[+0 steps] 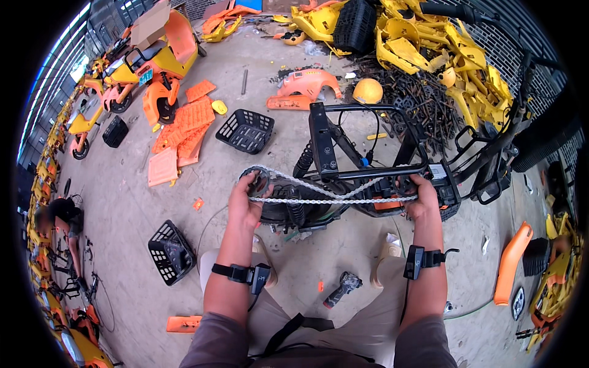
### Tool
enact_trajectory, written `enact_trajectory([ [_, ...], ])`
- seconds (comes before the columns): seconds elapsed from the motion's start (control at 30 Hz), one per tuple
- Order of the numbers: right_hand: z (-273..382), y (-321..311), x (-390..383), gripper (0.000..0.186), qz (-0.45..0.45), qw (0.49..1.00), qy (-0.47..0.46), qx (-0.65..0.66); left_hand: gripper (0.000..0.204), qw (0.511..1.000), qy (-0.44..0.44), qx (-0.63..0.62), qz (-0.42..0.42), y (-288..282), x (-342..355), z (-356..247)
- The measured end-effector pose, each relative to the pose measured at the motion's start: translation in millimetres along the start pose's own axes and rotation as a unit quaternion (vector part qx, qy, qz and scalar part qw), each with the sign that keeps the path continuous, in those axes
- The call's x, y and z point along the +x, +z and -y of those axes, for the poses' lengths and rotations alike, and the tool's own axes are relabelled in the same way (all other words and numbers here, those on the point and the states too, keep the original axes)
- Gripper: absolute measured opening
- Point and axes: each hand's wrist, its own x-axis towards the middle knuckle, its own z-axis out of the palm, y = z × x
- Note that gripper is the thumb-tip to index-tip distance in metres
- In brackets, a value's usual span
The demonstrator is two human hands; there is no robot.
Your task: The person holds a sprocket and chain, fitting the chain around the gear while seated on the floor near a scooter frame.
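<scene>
A silver roller chain [331, 201] stretches in a loop between my two hands, its upper run sagging in the middle. At its left end my left hand [244, 197] grips a dark toothed sprocket [261, 183] with the chain around it. My right hand [423, 196] is closed at the other end, around a second dark round part [405, 184] that looks like a sprocket, partly hidden by fingers. Just beyond the chain stands the stripped black frame [368, 173] of an electric scooter, with a coil-spring shock absorber [304, 161] showing. The chain passes in front of this frame.
A cordless power tool [342, 289] lies on the floor between my feet. Black plastic baskets [245, 130] [170, 253] sit left. Yellow panels [423, 43] and a heap of dark metal parts [423, 92] lie beyond the frame. Another person [64, 214] crouches far left.
</scene>
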Motion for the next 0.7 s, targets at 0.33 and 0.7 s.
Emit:
enact_trajectory([
  [0.33,1,-8,-21,0.013,0.014,0.999,-0.027,-0.018,0.022,1.0,0.012,-0.006,0.026,3,-24,-13],
  [0.7,-6,-37,-90,0.018,0.091,0.994,-0.044,0.046,0.026,0.994,0.093,-0.025,0.048,-11,-88,-24],
])
